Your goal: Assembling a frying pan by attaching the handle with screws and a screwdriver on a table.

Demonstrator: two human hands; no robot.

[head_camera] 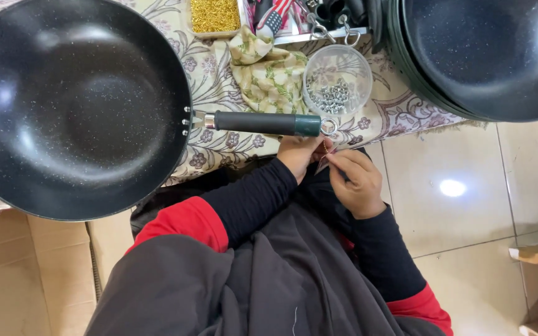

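A large black speckled wok pan [70, 106] lies on a patterned cloth, its black and green handle [263, 123] pointing right and ending in a metal ring [329, 127]. Just below that ring my left hand [301, 154] and my right hand [356, 180] meet, fingers pinched together on a small thin tag or string piece [324, 158] that I cannot make out clearly. Both arms wear black sleeves with red cuffs over a dark grey garment.
A clear round tub of small metal rings [337, 84] stands behind the handle, beside a folded patterned cloth [269, 71]. A tray of gold bits [215, 15] is at the back. Stacked black pans [481, 56] fill the upper right. Cardboard [26, 274] lies lower left, tiled floor right.
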